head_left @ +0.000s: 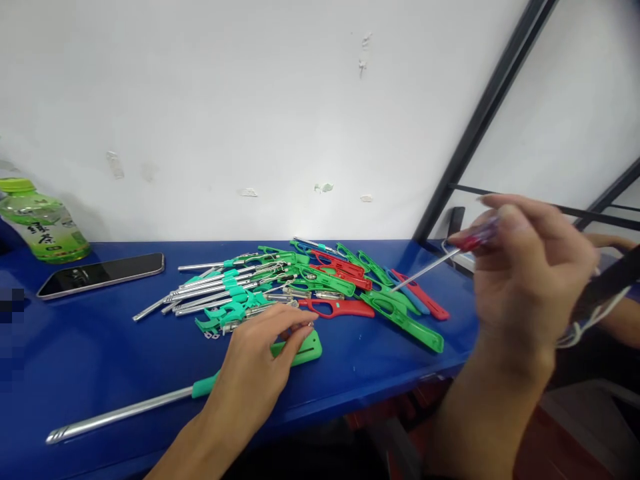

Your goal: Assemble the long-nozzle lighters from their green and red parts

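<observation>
My right hand [530, 267] is raised at the right, closed around the red and clear handle of a screwdriver [430, 269], whose thin shaft points down left. My left hand [265, 347] rests over a green utility lighter [306, 349] near the table's front edge. Its thumb and fingers are pinched together above the lighter's end; a tiny thing seems to be between them, too small to name. The lighter's silver tube [125, 413] stretches out to the left. Just behind lies a pile of silver lighter tubes [210, 287] with teal parts, and green casing halves [405, 323].
On the blue table [125, 353] a red lighter casing [345, 307] lies among the parts. A phone [105, 273] and a green-capped drink bottle [45, 223] stand at the left. A black metal frame [475, 127] rises at the right, with another person's arm [620, 320] beyond it.
</observation>
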### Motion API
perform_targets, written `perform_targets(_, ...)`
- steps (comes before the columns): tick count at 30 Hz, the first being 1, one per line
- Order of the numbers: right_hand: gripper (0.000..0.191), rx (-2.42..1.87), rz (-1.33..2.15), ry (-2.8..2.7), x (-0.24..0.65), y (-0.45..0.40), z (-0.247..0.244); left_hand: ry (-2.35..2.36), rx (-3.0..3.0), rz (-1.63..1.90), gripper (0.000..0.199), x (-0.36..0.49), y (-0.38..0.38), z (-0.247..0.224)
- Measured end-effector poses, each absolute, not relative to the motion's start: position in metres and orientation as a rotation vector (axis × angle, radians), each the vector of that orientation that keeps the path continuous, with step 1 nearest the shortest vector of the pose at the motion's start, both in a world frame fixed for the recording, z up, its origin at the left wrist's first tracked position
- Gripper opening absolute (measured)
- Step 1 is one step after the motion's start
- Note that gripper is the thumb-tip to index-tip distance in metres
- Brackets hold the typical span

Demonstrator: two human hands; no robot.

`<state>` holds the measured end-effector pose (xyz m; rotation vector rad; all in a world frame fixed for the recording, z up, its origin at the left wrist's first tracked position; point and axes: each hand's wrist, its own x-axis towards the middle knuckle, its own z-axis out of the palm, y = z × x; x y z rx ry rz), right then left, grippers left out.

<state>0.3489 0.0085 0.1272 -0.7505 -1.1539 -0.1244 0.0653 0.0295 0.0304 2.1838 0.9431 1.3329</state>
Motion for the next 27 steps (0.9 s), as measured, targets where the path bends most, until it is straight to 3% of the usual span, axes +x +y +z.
perform_targets(8,0.015,-0.830,0.104,-1.637,0.282,-0.004,0.118,0.954,2.002,1.209,0.014,0.064,0.026,0.033)
perform_targets(27,0.025,-0.742,0.128,-1.759,0.284,0.011,0.115,0.967,2.005,1.226,0.016,0.065,0.024,0.034)
